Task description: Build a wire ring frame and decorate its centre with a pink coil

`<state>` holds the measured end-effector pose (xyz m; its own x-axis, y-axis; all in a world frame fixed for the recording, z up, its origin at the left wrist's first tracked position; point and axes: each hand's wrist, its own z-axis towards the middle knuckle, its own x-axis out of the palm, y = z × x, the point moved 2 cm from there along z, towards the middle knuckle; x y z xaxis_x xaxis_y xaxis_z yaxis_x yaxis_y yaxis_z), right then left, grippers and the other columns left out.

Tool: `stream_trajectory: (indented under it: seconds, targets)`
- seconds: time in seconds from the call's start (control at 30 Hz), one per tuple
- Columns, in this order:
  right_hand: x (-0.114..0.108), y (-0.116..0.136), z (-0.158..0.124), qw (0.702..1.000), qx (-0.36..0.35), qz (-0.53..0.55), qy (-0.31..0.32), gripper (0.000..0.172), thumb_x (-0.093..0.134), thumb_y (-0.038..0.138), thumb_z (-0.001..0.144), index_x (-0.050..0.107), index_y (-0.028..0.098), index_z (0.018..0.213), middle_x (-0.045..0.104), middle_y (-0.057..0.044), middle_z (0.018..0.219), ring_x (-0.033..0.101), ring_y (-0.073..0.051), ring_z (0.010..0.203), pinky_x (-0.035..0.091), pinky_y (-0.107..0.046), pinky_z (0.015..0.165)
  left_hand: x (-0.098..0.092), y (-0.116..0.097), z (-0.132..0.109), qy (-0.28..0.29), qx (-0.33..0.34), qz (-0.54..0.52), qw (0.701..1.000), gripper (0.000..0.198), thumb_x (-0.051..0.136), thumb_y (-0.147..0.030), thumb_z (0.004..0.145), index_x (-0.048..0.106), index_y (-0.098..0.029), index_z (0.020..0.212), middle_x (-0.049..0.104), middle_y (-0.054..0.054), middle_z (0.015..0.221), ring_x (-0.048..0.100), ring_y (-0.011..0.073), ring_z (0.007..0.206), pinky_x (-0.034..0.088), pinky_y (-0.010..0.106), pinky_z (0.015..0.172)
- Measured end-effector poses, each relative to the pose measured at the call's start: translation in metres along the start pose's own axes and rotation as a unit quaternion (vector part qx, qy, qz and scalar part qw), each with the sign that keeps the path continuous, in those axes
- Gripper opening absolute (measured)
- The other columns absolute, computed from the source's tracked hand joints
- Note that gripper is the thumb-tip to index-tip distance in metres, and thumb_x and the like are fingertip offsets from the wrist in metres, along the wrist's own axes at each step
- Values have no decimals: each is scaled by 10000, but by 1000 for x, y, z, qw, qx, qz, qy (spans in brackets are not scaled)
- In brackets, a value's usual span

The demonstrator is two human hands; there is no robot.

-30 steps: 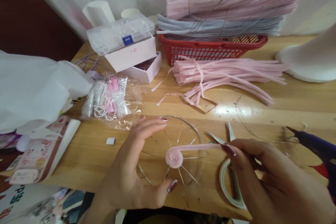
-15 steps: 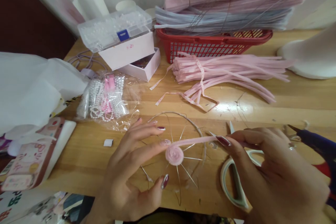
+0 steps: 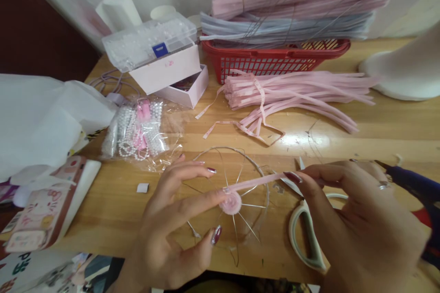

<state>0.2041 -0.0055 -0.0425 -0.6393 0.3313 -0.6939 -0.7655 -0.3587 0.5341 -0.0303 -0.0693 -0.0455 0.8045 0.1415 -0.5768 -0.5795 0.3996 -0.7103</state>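
A small coiled disc of pink pipe cleaner (image 3: pixel 231 203) lies at the centre of a wire ring (image 3: pixel 258 168) with thin metal spokes running outward. My left hand (image 3: pixel 178 219) is open, its index fingertip touching the top of the coil and its thumb apart from it. From the coil, the free strand of the pink pipe cleaner stretches to the right. My right hand (image 3: pixel 354 210) pinches that strand between thumb and forefinger. Scissors (image 3: pixel 305 238) with pale handles lie on the table, partly hidden beneath my right hand.
A blue-handled tool (image 3: pixel 409 185) lies at the right. Farther back are a bundle of pink pipe cleaners (image 3: pixel 295 91), a tape measure (image 3: pixel 263 100) and a loaded red basket (image 3: pixel 268 57). Bagged pearl beads (image 3: pixel 140 128), boxes (image 3: pixel 168 71) and a phone (image 3: pixel 46 208) stand left.
My left index fingertip has shifted slightly right, onto the coil's top edge. My right hand has raised the strand a little, so it slants up more. The view has moved slightly.
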Motion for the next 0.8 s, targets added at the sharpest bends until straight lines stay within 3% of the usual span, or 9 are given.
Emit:
stream_trajectory:
  seconds: [0.17,0.47,0.63,0.8]
  targets:
    - [0,-1,-1,1000,-3,7,7,154,690,349,948,626,266,835,653,8,720,580,-212,752,380,-365,721,2,1,-3,-16,-6,-39,999,626,643,-71,790,567,-248,1387,569,104,1307,529,342,1275,345,680,1170]
    - [1,-3,-2,1000,3,-1,12,159,686,372,949,623,277,839,657,7,732,586,-221,767,379,-368,711,-1,-4,0,28,16,36,999,512,575,-53,822,612,-266,1286,533,88,1343,490,323,1305,282,686,1176]
    - [2,-3,-2,1000,6,2,15,155,680,366,953,627,275,839,648,16,722,579,-214,767,377,-362,717,3,1,-3,-5,28,-10,1000,711,596,-54,807,455,-245,1478,540,111,1378,510,334,1284,271,706,1174]
    - [3,-2,-3,1000,9,2,12,176,674,384,954,627,271,827,636,26,715,565,-198,742,366,-347,708,2,-2,-2,26,38,36,998,534,558,-26,835,606,-265,1311,504,85,1415,480,305,1330,264,652,1197]
